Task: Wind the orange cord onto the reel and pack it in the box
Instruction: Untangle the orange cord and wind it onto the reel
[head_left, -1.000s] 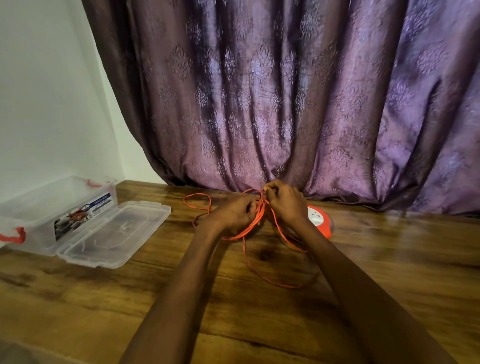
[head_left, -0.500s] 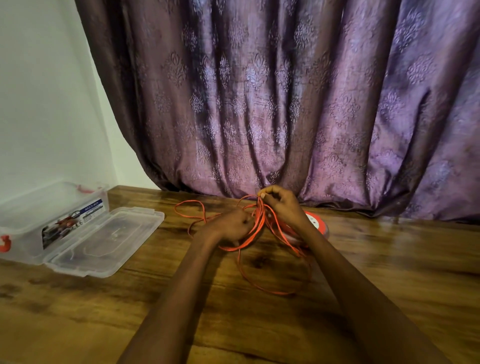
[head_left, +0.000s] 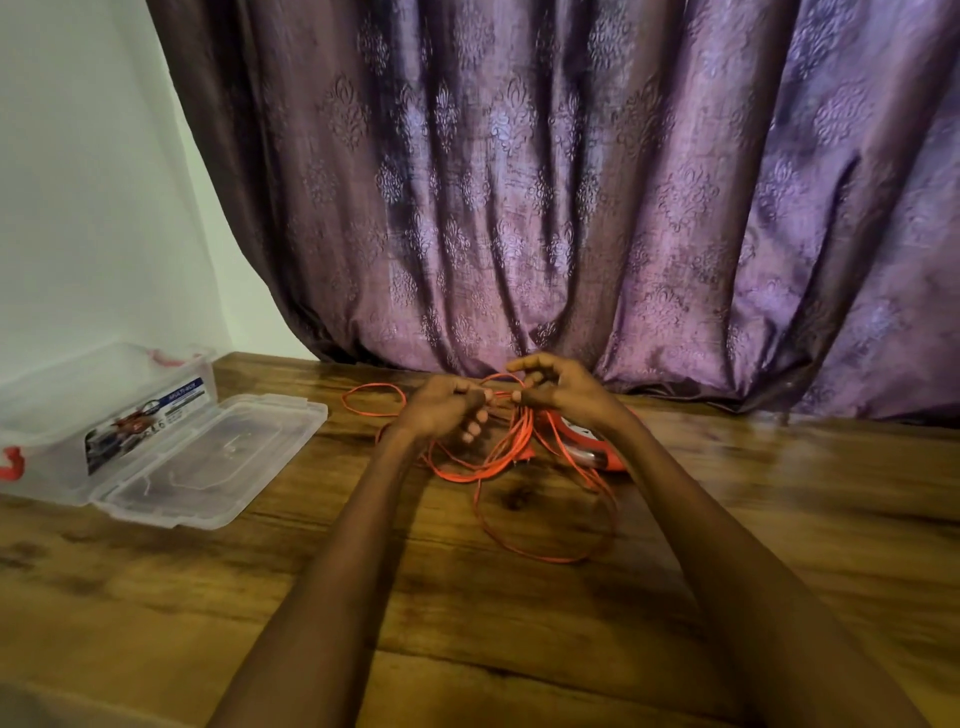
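Note:
A thin orange cord (head_left: 524, 551) lies in loose tangled loops on the wooden table (head_left: 779, 519), with several strands lifted between my hands. My left hand (head_left: 444, 410) pinches a strand with thumb and fingers. My right hand (head_left: 558, 387) pinches the same bundle a little to the right, its other fingers curled above. The orange and white reel (head_left: 597, 452) lies flat on the table behind and under my right wrist, partly hidden. The clear plastic box (head_left: 78, 395) stands at the far left with its lid (head_left: 218, 462) lying open beside it.
A purple patterned curtain (head_left: 571, 208) hangs along the table's back edge. A white wall (head_left: 78, 208) is at the left. The box has red clips (head_left: 10, 462) and a printed label.
My hands have drawn slightly apart, now pinching a strand between them. The camera has tilted up a little, so everything sits lower in view.

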